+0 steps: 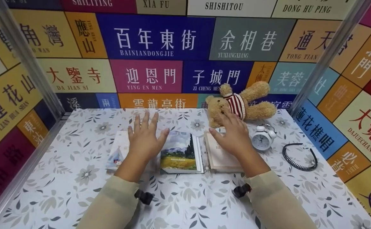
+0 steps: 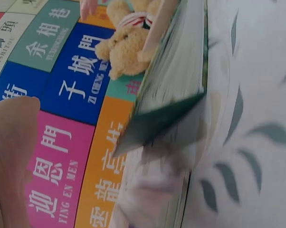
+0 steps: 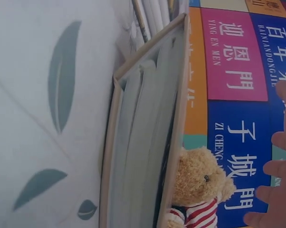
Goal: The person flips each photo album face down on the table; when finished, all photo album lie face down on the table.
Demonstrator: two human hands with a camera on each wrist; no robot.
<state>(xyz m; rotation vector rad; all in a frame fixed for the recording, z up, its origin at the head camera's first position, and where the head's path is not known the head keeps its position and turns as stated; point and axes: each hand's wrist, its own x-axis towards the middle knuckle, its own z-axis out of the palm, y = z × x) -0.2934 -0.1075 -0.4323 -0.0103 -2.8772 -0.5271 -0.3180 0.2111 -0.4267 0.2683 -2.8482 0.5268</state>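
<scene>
My left hand (image 1: 144, 140) is held flat with fingers spread over a pale book (image 1: 117, 154), covering much of its cover. Beside it, in the middle, lies a thick book (image 1: 177, 152) with a painted landscape on its cover. My right hand (image 1: 233, 135), fingers also straight, hovers above a beige book (image 1: 225, 163). Neither hand grips anything. The left wrist view shows part of the left hand (image 2: 12, 156) and the page edges of the landscape book (image 2: 176, 66). In the right wrist view, the fingers (image 3: 276, 190) appear apart from the beige book (image 3: 112, 142).
A teddy bear (image 1: 217, 109) in a striped top lies at the back right against the sign-covered wall (image 1: 156, 38). In front of it stands a white alarm clock (image 1: 262, 140), with a black headband (image 1: 300, 165) to its right. A leaf-patterned cloth covers the table (image 1: 185, 197).
</scene>
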